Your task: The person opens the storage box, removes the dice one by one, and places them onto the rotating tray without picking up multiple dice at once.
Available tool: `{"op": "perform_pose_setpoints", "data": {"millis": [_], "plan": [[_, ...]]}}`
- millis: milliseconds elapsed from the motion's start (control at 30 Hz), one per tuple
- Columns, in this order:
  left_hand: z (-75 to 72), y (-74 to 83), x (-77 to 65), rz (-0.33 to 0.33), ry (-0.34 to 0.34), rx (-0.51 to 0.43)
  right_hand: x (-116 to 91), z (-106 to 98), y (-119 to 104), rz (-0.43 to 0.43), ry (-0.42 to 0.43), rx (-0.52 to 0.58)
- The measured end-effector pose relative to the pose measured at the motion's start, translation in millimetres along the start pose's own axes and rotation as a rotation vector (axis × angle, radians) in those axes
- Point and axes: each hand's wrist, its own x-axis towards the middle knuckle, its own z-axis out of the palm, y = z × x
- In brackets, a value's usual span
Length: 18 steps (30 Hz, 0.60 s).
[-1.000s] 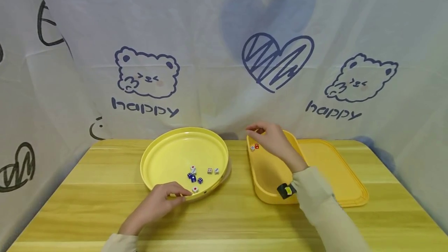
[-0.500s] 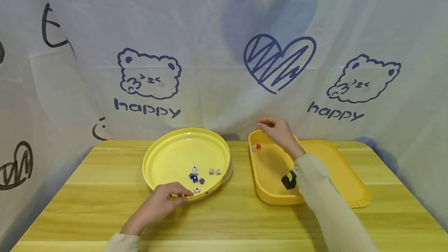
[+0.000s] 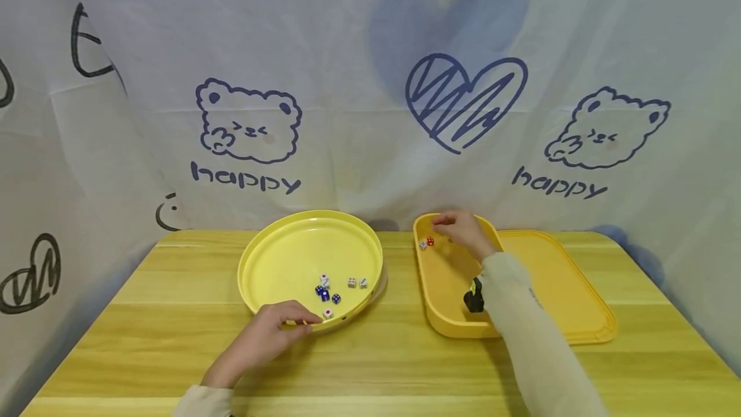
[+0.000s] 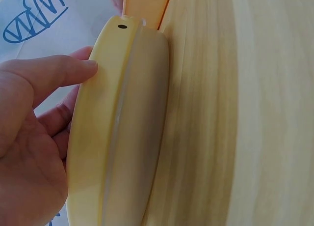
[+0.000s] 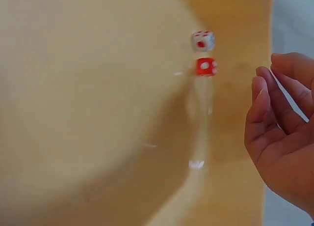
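Observation:
My left hand (image 3: 274,330) grips the near rim of a round yellow tray (image 3: 289,256). In the left wrist view the thumb presses the tray's outer wall (image 4: 98,113), and the other fingers lie behind it. Several white dice (image 3: 352,282) and blue dice (image 3: 325,296) lie in the tray's near right part. Over the far end of an orange-yellow box (image 3: 446,282) is my right hand (image 3: 466,231), its fingers loosely curved, with nothing seen between them. Beside those fingertips, a red die (image 5: 205,67) and a white die (image 5: 202,41) sit close together in the box.
A flat orange-yellow lid (image 3: 556,282) lies right of the box. Both containers stand on a wooden table (image 3: 370,365), and a white printed cloth (image 3: 347,147) hangs right behind them. A black wrist device (image 3: 473,298) shows under the right sleeve.
My right hand first drew back to the right, away from the two dice, then came lower over the box. The left hand keeps its grip on the tray, and the dice stay put.

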Motion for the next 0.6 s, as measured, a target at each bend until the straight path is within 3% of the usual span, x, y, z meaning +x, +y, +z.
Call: {"op": "perform_pose_setpoints", "data": {"millis": [433, 600], "plan": [[-0.2, -0.9, 0.1, -0.029, -0.005, 0.009, 5, 8, 19, 0.033, 0.004, -0.014], [0.9, -2.0, -1.0, -0.023, -0.001, 0.013, 7, 11, 20, 0.028, -0.049, -0.032]]}}
